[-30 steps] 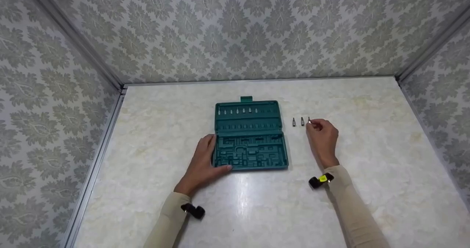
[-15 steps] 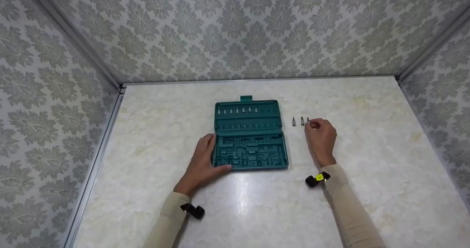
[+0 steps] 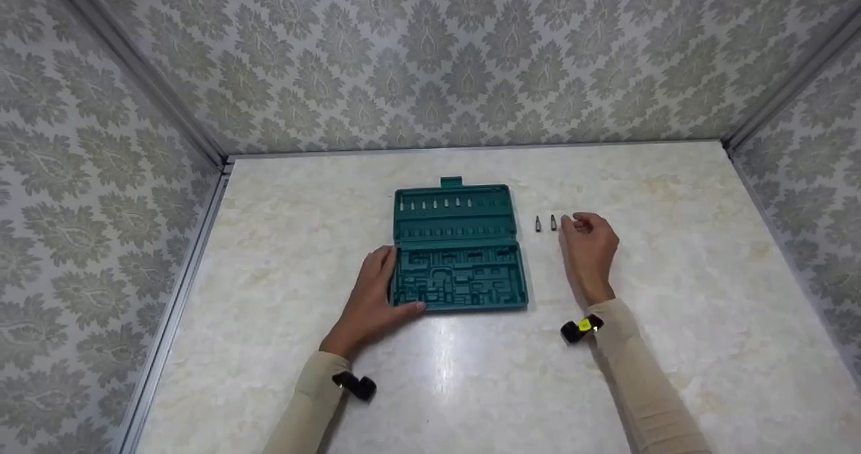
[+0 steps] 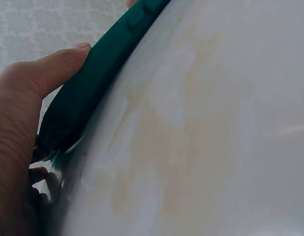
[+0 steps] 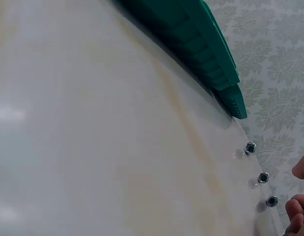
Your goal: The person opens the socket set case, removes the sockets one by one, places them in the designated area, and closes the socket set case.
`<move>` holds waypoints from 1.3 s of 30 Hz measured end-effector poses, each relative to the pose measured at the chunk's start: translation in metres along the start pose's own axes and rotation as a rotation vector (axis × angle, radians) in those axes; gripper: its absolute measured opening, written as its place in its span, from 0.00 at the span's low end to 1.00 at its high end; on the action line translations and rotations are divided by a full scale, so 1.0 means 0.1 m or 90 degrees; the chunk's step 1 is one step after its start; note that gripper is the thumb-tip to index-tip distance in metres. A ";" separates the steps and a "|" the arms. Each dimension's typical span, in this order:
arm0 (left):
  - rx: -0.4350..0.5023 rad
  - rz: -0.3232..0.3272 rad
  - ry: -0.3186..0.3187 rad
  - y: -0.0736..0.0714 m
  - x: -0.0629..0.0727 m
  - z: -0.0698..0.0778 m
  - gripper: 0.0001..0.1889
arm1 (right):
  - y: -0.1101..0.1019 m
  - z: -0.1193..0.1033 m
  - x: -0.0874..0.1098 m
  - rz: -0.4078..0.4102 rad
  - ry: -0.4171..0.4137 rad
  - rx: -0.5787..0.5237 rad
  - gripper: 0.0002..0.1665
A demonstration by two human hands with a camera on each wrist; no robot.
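Observation:
An unfolded green plastic tool case (image 3: 455,238) lies on the table with its moulded slots facing up. My left hand (image 3: 370,299) grips its near left corner, thumb over the front edge and fingers along the left side; the left wrist view shows the thumb (image 4: 73,56) on the case wall. Right of the case, two metal socket bits (image 3: 538,224) lie side by side. My right hand (image 3: 592,249) is just right of them. In the right wrist view, a third socket bit (image 5: 272,201) lies by its fingers, with the thumb (image 5: 302,167) held apart from them.
A row of several small silver bits (image 3: 435,204) sits in the far half of the case. The pale marbled table (image 3: 303,212) meets patterned wall panels (image 3: 430,57) at the back and sides. Each wrist carries a small black camera (image 3: 356,387).
My right hand's thumb and fingers have let go of the third socket bit, which the hand now hides in the head view. My left hand and the case have stayed put.

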State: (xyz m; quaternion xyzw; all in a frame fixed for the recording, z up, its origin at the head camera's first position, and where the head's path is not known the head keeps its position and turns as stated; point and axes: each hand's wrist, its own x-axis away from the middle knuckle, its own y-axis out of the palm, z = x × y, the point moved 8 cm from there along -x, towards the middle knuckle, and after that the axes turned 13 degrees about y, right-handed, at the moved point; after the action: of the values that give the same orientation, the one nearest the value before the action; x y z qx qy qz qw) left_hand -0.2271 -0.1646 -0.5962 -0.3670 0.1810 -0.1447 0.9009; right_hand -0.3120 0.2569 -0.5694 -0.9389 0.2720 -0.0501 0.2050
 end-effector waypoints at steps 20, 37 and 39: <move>0.002 0.002 0.008 0.01 -0.02 0.01 0.67 | 0.57 -0.75 0.28 -0.255 -0.184 0.069 0.15; -0.002 0.002 -0.002 -0.01 -0.03 0.01 0.67 | 1.16 -0.90 0.33 -0.410 -0.214 0.124 0.20; -0.004 0.000 -0.002 0.00 -0.02 0.01 0.67 | 1.20 -0.91 0.32 -0.412 -0.196 0.125 0.21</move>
State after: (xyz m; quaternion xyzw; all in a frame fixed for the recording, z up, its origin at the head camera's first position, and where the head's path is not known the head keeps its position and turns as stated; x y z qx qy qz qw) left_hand -0.2285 -0.1629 -0.5951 -0.3699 0.1797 -0.1434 0.9002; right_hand -0.3626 0.1156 -0.5364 -0.9487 -0.0793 0.0039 0.3062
